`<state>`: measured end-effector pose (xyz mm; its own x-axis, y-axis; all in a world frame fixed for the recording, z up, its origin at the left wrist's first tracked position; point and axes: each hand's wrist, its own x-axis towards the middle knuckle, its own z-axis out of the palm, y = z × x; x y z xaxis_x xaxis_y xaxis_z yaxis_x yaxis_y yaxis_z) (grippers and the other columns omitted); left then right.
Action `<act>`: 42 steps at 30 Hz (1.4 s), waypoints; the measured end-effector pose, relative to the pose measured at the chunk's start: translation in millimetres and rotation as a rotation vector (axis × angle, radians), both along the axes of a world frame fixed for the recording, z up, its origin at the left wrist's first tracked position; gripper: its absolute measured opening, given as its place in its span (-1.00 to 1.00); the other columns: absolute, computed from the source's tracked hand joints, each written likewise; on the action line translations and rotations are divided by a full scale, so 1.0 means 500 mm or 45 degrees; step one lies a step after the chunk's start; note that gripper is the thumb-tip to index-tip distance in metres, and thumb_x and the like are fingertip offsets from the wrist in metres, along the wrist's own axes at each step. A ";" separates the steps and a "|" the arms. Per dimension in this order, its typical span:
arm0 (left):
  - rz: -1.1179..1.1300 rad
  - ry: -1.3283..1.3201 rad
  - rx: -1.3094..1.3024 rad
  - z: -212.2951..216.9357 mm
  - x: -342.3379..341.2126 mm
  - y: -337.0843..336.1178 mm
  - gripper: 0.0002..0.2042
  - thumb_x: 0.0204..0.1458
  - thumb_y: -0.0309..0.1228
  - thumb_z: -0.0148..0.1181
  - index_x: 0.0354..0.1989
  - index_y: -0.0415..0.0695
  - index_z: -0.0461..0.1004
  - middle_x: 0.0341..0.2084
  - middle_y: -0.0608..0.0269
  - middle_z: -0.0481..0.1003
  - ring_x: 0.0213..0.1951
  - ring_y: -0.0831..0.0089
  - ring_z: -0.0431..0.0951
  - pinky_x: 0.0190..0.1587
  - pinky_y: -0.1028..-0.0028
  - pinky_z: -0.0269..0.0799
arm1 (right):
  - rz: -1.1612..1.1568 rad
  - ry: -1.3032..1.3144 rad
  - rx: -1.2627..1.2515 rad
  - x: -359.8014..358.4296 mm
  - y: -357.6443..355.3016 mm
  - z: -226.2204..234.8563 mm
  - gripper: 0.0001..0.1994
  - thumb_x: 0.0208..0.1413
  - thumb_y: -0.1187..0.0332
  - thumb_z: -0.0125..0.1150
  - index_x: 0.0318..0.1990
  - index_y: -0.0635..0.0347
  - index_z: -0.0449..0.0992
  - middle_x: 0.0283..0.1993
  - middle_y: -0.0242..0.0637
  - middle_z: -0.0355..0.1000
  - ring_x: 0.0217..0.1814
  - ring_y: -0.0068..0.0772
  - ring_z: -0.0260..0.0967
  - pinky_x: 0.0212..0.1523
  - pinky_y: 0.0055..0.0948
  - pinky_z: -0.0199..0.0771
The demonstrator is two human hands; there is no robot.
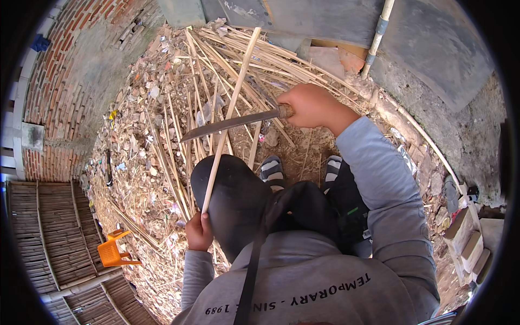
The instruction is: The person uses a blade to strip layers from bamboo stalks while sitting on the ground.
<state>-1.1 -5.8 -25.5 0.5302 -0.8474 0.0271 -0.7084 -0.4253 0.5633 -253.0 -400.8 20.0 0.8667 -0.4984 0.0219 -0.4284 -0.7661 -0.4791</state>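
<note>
My right hand (311, 107) is wrapped round the handle of a machete (233, 122), whose long dark blade reaches out to the left. The blade lies across a long pale bamboo strip (234, 97); whether it touches the strip, I cannot tell. Low on the left, my left hand (199, 232) grips the near end of that strip beside my dark-clad knee. From there the strip slants up and away over my thigh to its far end. On the ground beyond lie many more split bamboo strips (281, 59) in a loose pile.
Chips, shavings and rubble cover the ground (135, 130). An orange plastic chair (115, 250) stands at the left, near a woven bamboo panel (54, 233). A brick wall (62, 70) rises at the far left. Grey sheets (433, 49) and a pale pole (377, 38) stand at the far right.
</note>
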 end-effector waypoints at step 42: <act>-0.061 -0.076 0.116 0.033 -0.016 0.032 -0.58 0.34 -0.15 -0.05 -0.49 -0.22 0.37 -0.73 -0.04 0.35 -0.64 -0.02 0.43 -0.55 0.17 0.24 | -0.235 -0.215 0.056 -0.030 -0.042 -0.027 -0.65 0.00 0.06 0.39 -0.15 0.08 0.61 -0.25 -0.09 0.57 -0.13 0.06 0.53 -0.12 -0.02 0.51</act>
<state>-9.1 10.4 -8.9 0.4891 -0.8720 -0.0209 -0.7603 -0.4380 0.4797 -268.1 -421.8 6.3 0.7468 -0.6515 0.1335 -0.4700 -0.6591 -0.5870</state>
